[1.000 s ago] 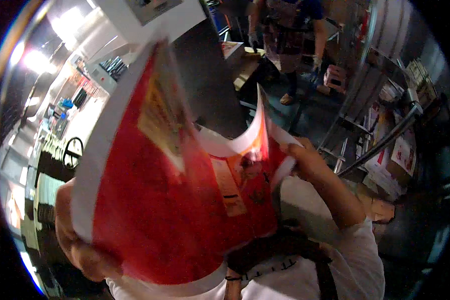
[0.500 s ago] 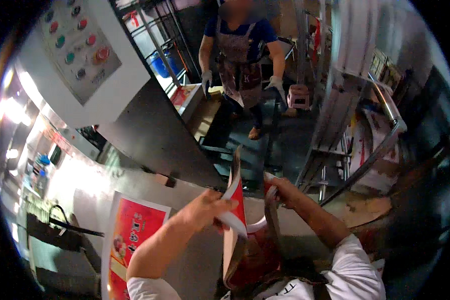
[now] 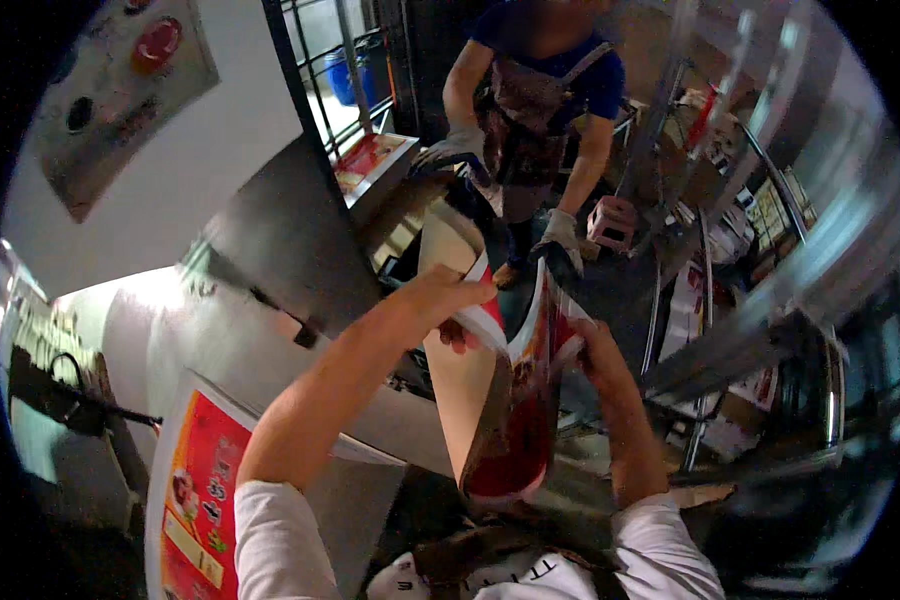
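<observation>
Head view: at the lower edge, a white shirt [image 3: 560, 580] with dark lettering; both bare forearms reach forward from its sleeves. Lower left, beside the left sleeve, a second sheet [image 3: 207, 480] shows its face: red ground, pale border, dark characters, a cream label panel.

Main item, the red printed sheet [image 3: 520, 435]: in the air ahead of the chest, between the two hands, bent into a deep U with the fold downward and both sides raised. Inner face glossy, deep red, darker in the shaded trough; white margin along the edges. Outer face plain tan, best seen on the left side. Upper corners flare outward. Number of layers: cannot tell.

Left hand [image 3: 442, 293]: thumb over the left raised edge, fingers underneath, closed on it. Right hand [image 3: 592, 347]: fingers closed in a pinch on the right raised edge, with little gap.

Just beyond, a co-worker [image 3: 530, 130] in blue top and patterned apron faces the sheet; gloves pale with dark fingers. The lower glove [image 3: 560, 240] is near the sheet's far right tip; contact cannot be told.

Further off: a pinkish stool [image 3: 612, 222], a tray [image 3: 395, 160] with red print, blurred metal rails at right, and a blue bin [image 3: 348, 76].
</observation>
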Tool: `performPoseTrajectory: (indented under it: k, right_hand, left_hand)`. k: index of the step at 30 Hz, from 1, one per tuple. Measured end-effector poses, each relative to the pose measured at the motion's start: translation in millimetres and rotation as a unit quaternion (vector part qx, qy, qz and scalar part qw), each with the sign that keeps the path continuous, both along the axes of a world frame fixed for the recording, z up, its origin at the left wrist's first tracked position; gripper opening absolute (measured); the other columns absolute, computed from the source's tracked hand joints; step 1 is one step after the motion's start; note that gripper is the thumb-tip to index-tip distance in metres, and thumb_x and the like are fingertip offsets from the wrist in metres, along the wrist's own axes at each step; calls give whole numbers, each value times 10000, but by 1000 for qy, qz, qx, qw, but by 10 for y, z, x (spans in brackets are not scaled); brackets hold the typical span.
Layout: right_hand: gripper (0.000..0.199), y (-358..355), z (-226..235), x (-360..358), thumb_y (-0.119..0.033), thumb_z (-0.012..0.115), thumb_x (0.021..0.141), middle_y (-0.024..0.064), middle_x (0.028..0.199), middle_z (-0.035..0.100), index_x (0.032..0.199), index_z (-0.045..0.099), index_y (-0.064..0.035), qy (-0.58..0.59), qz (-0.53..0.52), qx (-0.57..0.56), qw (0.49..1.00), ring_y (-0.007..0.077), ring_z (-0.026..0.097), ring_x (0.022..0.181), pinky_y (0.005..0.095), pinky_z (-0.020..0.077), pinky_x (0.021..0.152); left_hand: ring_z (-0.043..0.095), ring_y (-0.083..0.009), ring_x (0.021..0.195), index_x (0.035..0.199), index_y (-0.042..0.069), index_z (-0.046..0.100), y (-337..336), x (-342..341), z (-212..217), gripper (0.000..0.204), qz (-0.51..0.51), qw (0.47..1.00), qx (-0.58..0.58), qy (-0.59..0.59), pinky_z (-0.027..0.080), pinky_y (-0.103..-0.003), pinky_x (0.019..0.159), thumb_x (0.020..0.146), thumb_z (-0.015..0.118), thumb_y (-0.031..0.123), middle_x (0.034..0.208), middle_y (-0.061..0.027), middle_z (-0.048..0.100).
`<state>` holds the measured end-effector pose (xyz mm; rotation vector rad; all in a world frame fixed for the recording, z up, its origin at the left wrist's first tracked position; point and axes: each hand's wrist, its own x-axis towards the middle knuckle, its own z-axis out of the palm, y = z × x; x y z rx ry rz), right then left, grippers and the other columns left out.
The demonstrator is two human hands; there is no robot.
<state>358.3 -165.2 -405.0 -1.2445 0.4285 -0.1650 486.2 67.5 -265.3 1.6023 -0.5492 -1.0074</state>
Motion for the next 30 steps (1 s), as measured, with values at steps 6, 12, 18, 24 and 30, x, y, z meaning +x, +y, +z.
performPoseTrajectory:
  k: [6,12,18,24,30]
  right_hand:
    - [256,-647,-501,990,-321,553,768,24,682,568,798,598,-70,6,35,-34,999,126,546,606,279,415,500]
    - [158,-931,-400,1731,-215,540,797,18,704,563,796,559,-58,25,-43,56,997,111,536,565,254,430,509]
    - [216,-1286,-664,2086,-287,579,783,9,689,529,800,551,-75,49,-60,32,996,120,523,580,252,420,509]
    - [406,-1999,-1052,2402,-380,531,821,95,915,550,1044,521,-41,55,-114,-100,987,180,548,709,301,453,581]
    - [324,-1569,-1156,2433,-355,500,864,61,710,586,872,565,-39,80,-199,-85,973,147,539,535,230,390,417]
  left_hand:
    - [568,-169,433,758,-46,627,-715,1030,-379,370,42,999,-3,18,464,-265,378,758,626,324,637,-129,618]
    - [563,-173,405,728,-61,605,-1201,1975,-847,311,57,998,8,-9,403,-256,350,793,552,239,577,-138,603]
    - [562,-153,532,700,-47,631,-1443,2581,-918,311,101,988,73,-93,440,-314,471,735,630,263,590,-97,593]
    - [621,-314,672,784,1,611,-1424,2865,-714,203,328,881,135,-313,496,-400,597,758,510,175,741,-178,623]
    - [536,-361,948,1050,22,516,-584,1632,-802,308,199,840,28,-504,453,-442,790,782,528,173,1054,-195,541]
